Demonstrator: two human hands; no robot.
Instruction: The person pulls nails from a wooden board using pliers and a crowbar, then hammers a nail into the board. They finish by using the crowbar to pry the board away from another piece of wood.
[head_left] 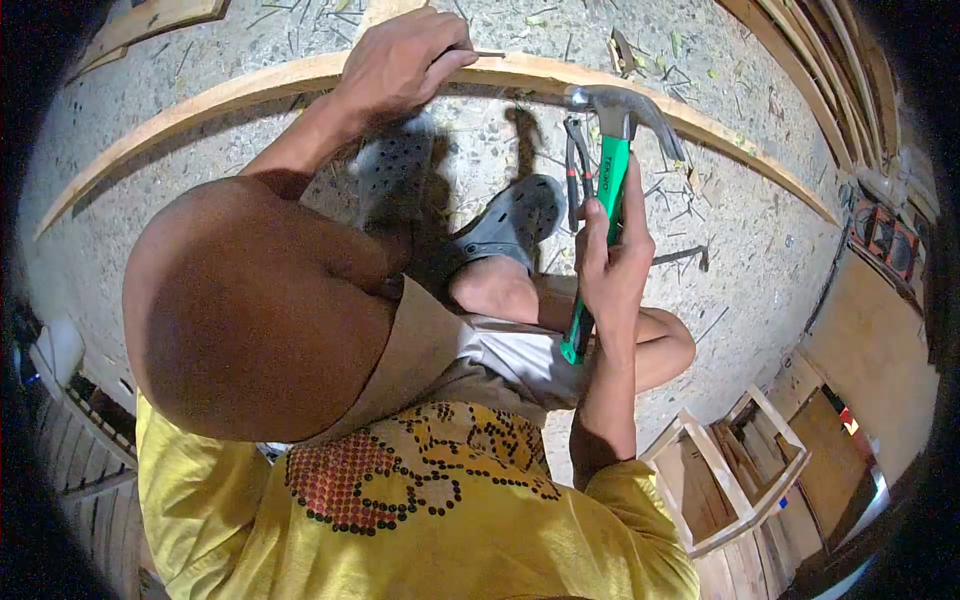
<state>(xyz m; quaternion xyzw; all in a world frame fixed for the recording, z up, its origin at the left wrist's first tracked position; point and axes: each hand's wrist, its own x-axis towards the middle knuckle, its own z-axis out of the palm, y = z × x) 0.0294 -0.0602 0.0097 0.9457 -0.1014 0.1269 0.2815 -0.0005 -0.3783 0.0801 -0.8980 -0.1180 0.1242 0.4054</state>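
Head view. Containers: one open, box-like frame of pale wooden bars (716,464), lower right of the frame; brown wooden surfaces show between its bars, further contents too dim to make out.

Count: one claw hammer with green-and-black handle and grey metal head (612,178), right of centre; one pair of pliers with red-and-black grips (573,190), immediately left of it in the picture; one dark hammer-shaped tool (704,258), farther right on the grey speckled floor (760,290); one long pale wooden plank (545,68), arching across the upper frame; two grey perforated clogs (512,213), upper centre; loose thin dark nails (715,321), scattered, too many to count.

Position in fingers: the right hand (615,270) is wrapped about the hammer handle, thumb on its left, index finger extended along its right; head above the fingertips, butt below the hand. Contact between hammer head and plank: cannot tell. The left hand (405,62), upper centre, lies over the plank, thumb and fingers pinched together on one slim dark nail (490,54), which projects rightward beyond the fingertips.
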